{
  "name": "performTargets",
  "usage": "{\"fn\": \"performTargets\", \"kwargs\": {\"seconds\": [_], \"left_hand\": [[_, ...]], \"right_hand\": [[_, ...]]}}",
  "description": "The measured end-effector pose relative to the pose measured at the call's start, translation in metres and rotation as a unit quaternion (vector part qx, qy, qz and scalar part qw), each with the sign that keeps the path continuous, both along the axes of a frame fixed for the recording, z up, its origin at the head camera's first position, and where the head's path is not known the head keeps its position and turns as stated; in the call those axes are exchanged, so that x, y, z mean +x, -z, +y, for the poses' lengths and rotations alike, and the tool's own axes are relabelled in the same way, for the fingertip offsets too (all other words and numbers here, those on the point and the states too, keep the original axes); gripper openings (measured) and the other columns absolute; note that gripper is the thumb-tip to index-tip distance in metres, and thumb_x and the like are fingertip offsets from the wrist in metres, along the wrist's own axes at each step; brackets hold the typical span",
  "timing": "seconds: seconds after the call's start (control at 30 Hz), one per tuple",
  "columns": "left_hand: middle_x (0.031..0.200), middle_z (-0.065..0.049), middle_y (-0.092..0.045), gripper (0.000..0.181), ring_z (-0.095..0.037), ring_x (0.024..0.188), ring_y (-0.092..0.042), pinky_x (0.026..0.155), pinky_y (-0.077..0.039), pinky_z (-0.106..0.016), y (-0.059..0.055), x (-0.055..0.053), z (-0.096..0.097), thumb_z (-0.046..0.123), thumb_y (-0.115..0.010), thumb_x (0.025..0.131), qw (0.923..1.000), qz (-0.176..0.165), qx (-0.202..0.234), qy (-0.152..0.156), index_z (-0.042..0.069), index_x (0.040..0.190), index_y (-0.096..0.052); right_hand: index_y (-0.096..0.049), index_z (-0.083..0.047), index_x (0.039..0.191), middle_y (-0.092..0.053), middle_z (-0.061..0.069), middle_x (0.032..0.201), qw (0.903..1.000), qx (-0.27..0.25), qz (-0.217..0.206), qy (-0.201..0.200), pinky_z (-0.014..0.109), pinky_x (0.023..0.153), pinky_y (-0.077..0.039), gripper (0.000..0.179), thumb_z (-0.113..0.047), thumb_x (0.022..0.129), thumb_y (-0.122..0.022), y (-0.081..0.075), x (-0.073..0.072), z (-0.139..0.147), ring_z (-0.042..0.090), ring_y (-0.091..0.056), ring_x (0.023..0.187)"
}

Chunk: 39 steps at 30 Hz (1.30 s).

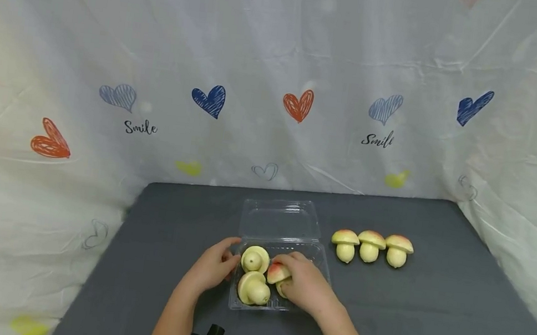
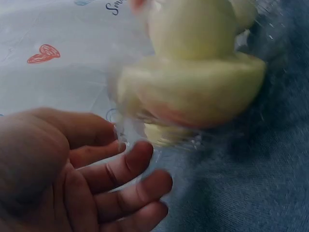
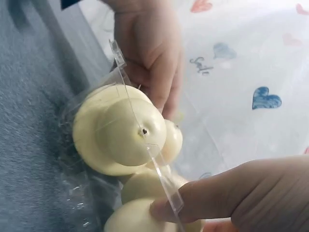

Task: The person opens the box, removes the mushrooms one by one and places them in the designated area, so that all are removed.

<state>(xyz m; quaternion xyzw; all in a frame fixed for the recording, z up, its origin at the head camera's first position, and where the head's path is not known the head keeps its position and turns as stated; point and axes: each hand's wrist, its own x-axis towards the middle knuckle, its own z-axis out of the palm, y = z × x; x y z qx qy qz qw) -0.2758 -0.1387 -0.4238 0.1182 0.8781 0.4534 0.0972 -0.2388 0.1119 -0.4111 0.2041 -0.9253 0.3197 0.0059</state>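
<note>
A clear plastic clamshell box [image 1: 324,268] stands on the table with its lid [image 1: 282,220] folded open to the back. Inside, on the left, two toy mushrooms lie, a rear one [image 1: 253,260] and a front one [image 1: 254,290], stems facing up or toward me. My right hand [image 1: 308,287] grips a third mushroom [image 1: 278,273] with a reddish cap, low in the box's right half. In the right wrist view the thumb presses on that pale mushroom [image 3: 137,215]. My left hand [image 1: 213,266] pinches the box's left rim between thumb and fingers.
Three more mushrooms stand in a row right of the box: a left one [image 1: 345,245], a middle one [image 1: 370,246] and a right one [image 1: 397,250]. A dark grey cloth [image 1: 430,321] covers the table. Behind hangs a white curtain [image 1: 263,49] printed with hearts.
</note>
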Motion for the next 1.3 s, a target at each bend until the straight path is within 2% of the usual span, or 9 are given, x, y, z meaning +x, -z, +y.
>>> {"fn": "performTargets", "kwargs": {"seconds": [0.1,0.23,0.5,0.7,0.8,0.9,1.03,1.17,1.3], "left_hand": [[0.073,-0.007,-0.062,0.048,-0.025,0.061,-0.061,0.058,-0.047,-0.039,0.000,-0.005,-0.001,0.013,-0.056,0.107,0.9999,0.003,0.011,0.004,0.005,0.152,-0.044],[0.072,-0.007,-0.062,0.048,-0.026,0.060,-0.061,0.057,-0.044,-0.038,-0.001,-0.006,0.001,0.011,-0.056,0.106,1.0000,-0.004,0.006,-0.001,0.005,0.151,-0.044],[0.071,-0.007,-0.060,0.047,-0.026,0.058,-0.058,0.054,-0.040,-0.035,0.000,-0.004,0.003,0.012,-0.052,0.107,0.9999,-0.011,-0.001,0.009,0.004,0.152,-0.042],[0.069,-0.007,-0.060,0.046,-0.025,0.057,-0.058,0.053,-0.042,-0.035,-0.001,-0.004,0.003,0.012,-0.050,0.108,0.9999,-0.017,-0.002,-0.001,0.007,0.153,-0.041],[0.068,-0.007,-0.060,0.046,-0.024,0.058,-0.059,0.055,-0.044,-0.036,-0.003,-0.004,0.004,0.013,-0.050,0.108,0.9998,-0.020,-0.004,0.001,0.007,0.153,-0.041],[0.067,-0.006,-0.059,0.046,-0.024,0.058,-0.059,0.055,-0.044,-0.036,-0.004,-0.006,0.006,0.013,-0.049,0.108,0.9998,-0.018,-0.003,0.005,0.007,0.153,-0.041],[0.066,-0.005,-0.058,0.046,-0.024,0.057,-0.057,0.054,-0.043,-0.035,-0.005,-0.005,0.007,0.012,-0.049,0.108,0.9998,-0.018,-0.002,0.002,0.007,0.153,-0.041],[0.066,-0.006,-0.058,0.045,-0.025,0.057,-0.057,0.054,-0.042,-0.035,-0.004,-0.004,0.007,0.012,-0.049,0.108,0.9998,-0.021,-0.002,-0.003,0.007,0.152,-0.041],[0.068,-0.007,-0.058,0.045,-0.024,0.058,-0.057,0.054,-0.042,-0.036,-0.003,-0.003,0.006,0.012,-0.049,0.108,0.9997,-0.022,-0.002,-0.004,0.008,0.152,-0.042]], "right_hand": [[-0.071,-0.008,0.123,-0.063,0.009,0.109,0.9998,-0.013,0.008,0.013,0.047,0.078,-0.049,0.053,0.006,0.072,-0.072,-0.001,0.001,0.001,0.026,-0.060,0.092],[-0.073,-0.010,0.122,-0.065,0.007,0.108,0.9994,-0.032,0.012,0.011,0.044,0.078,-0.050,0.047,0.002,0.077,-0.075,0.001,0.000,0.005,0.022,-0.060,0.092],[-0.071,-0.014,0.127,-0.066,0.003,0.118,0.9963,-0.070,-0.029,0.039,0.038,0.072,-0.049,0.044,-0.006,0.085,-0.081,-0.001,-0.006,0.022,0.017,-0.058,0.089],[-0.067,-0.014,0.134,-0.064,0.007,0.127,0.9913,-0.112,-0.066,0.020,0.033,0.058,-0.050,0.045,-0.013,0.091,-0.079,-0.012,-0.008,0.027,0.016,-0.058,0.067],[-0.067,-0.017,0.134,-0.063,0.007,0.129,0.9895,-0.124,-0.071,0.018,0.032,0.056,-0.050,0.046,-0.017,0.091,-0.081,-0.016,-0.007,0.029,0.014,-0.059,0.064],[-0.067,-0.019,0.135,-0.065,0.005,0.119,0.9893,-0.126,-0.070,0.021,0.032,0.054,-0.049,0.047,-0.021,0.090,-0.082,-0.020,-0.006,0.033,0.014,-0.056,0.060],[-0.065,-0.023,0.137,-0.063,0.002,0.091,0.9884,-0.126,-0.080,0.026,0.033,0.051,-0.047,0.049,-0.026,0.091,-0.082,-0.026,-0.003,0.038,0.013,-0.050,0.049],[-0.063,-0.024,0.139,-0.062,0.000,0.083,0.9870,-0.131,-0.090,0.025,0.032,0.049,-0.045,0.050,-0.026,0.092,-0.080,-0.030,-0.002,0.044,0.011,-0.045,0.046],[-0.064,-0.023,0.138,-0.067,-0.001,0.086,0.9828,-0.151,-0.104,0.025,0.031,0.047,-0.042,0.045,-0.023,0.095,-0.077,-0.033,-0.001,0.050,0.010,-0.039,0.046]]}}
